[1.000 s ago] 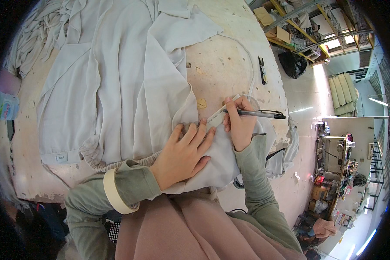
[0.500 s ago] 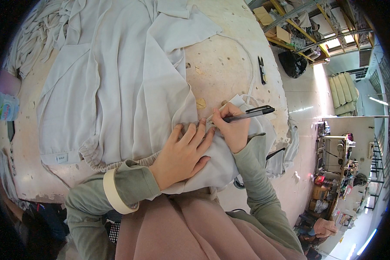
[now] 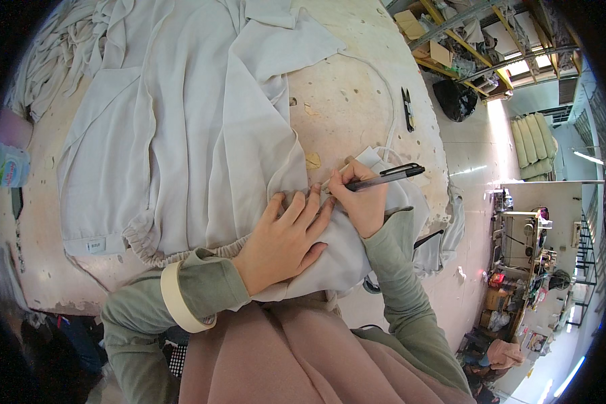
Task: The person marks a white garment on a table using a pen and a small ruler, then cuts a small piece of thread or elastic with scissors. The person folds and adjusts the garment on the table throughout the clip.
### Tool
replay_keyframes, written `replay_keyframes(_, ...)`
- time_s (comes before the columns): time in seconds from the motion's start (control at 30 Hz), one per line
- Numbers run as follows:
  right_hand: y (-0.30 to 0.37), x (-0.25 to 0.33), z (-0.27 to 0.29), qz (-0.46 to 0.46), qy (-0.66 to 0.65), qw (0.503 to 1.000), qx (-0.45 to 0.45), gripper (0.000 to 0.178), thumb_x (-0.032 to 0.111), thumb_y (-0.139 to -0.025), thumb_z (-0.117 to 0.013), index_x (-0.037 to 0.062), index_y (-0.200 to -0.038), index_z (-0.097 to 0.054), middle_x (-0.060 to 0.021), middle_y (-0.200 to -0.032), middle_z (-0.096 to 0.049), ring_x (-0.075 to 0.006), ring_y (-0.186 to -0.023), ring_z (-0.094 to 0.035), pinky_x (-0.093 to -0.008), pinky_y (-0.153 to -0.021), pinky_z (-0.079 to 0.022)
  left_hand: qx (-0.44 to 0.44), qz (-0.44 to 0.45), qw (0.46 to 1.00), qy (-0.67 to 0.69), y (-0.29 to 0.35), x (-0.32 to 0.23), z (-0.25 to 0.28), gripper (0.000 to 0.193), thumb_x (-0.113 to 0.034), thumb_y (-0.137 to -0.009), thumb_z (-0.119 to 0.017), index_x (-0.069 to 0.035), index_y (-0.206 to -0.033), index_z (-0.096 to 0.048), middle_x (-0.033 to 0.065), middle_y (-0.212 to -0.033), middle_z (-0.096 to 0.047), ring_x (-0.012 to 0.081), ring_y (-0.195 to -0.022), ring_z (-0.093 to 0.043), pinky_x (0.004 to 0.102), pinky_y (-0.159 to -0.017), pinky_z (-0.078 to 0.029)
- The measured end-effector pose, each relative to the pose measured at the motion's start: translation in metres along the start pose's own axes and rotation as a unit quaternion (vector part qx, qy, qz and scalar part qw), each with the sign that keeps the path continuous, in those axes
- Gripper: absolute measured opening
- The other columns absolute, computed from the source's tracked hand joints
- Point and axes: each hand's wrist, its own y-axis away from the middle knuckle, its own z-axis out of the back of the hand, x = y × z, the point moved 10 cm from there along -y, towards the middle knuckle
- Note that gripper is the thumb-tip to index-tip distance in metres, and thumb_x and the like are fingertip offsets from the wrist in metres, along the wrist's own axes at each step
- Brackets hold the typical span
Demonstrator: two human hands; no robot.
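A pale grey garment (image 3: pixel 202 135) with a gathered elastic edge is spread over the table. My left hand (image 3: pixel 286 236) lies flat on its near right part, fingers spread and pressing the cloth. Close by on the right, my right hand (image 3: pixel 361 202) grips a black pen (image 3: pixel 387 176) with a clear barrel. The pen's tip is hidden by my fingers, next to the left fingertips, so I cannot see whether it touches the cloth. Around my left forearm hangs a roll of cream masking tape (image 3: pixel 176 299).
Black thread snips (image 3: pixel 407 109) lie near the table's (image 3: pixel 357 87) right edge. More crumpled pale cloth (image 3: pixel 60 54) is heaped at the far left, above a plastic package (image 3: pixel 10 166). Beyond the table's right side, a black bag (image 3: pixel 454 99) stands on the floor.
The upper end of the pen has shifted very slightly left and up. My left hand and the garment stay in place.
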Motion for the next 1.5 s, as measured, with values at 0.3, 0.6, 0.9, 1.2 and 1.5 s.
replay_keyframes(0.3,-0.002,-0.003,0.002,0.020,0.021,1.000,-0.010,0.025,0.008,-0.080,-0.069,0.0021,-0.065,-0.050,-0.0019,-0.052,-0.049,-0.0066,-0.049,-0.044,-0.0263,-0.045,-0.036,-0.001,-0.001,1.000,-0.006,0.000,0.000,0.000,0.068,-0.040,-0.081,-0.059,-0.005,-0.137,-0.044,0.0179,-0.133,-0.046,0.0297,-0.113,-0.045,0.0458,-0.094,-0.038)
replay_keyframes(0.6,-0.002,-0.001,0.006,0.031,0.042,0.998,-0.028,0.025,0.011,-0.080,-0.070,0.0023,-0.065,-0.052,-0.0017,-0.053,-0.051,-0.0065,-0.049,-0.044,-0.0257,-0.045,-0.036,-0.003,-0.002,1.000,-0.001,0.000,0.000,-0.001,0.067,-0.041,-0.081,-0.060,-0.005,-0.136,-0.044,0.0181,-0.133,-0.046,0.0298,-0.112,-0.045,0.0460,-0.095,-0.038)
replay_keyframes(0.9,-0.002,-0.004,0.003,0.027,0.008,0.999,-0.016,0.026,0.011,-0.080,-0.071,0.0024,-0.064,-0.052,-0.0013,-0.054,-0.051,-0.0065,-0.049,-0.045,-0.0251,-0.046,-0.037,-0.001,-0.003,1.000,-0.009,0.000,0.000,0.000,0.067,-0.042,-0.081,-0.059,-0.006,-0.136,-0.044,0.0185,-0.134,-0.046,0.0305,-0.112,-0.045,0.0459,-0.095,-0.038)
replay_keyframes(1.2,0.000,-0.001,-0.001,0.003,-0.009,1.000,0.005,0.023,0.003,-0.082,-0.067,0.0012,-0.066,-0.051,0.0028,-0.059,-0.048,-0.0042,-0.056,-0.040,-0.0221,-0.050,-0.033,-0.005,-0.003,1.000,-0.002,0.000,0.000,0.000,0.067,-0.041,-0.081,-0.060,-0.005,-0.136,-0.044,0.0182,-0.134,-0.046,0.0306,-0.112,-0.045,0.0461,-0.095,-0.038)
replay_keyframes(1.5,-0.001,-0.004,-0.001,0.009,-0.010,1.000,0.005,0.024,0.008,-0.080,-0.069,0.0019,-0.065,-0.051,-0.0008,-0.054,-0.050,-0.0055,-0.051,-0.046,-0.0247,-0.045,-0.037,0.000,-0.002,1.000,0.002,0.000,0.000,0.000,0.066,-0.040,-0.082,-0.060,-0.005,-0.136,-0.044,0.0181,-0.133,-0.046,0.0305,-0.112,-0.045,0.0463,-0.096,-0.037)
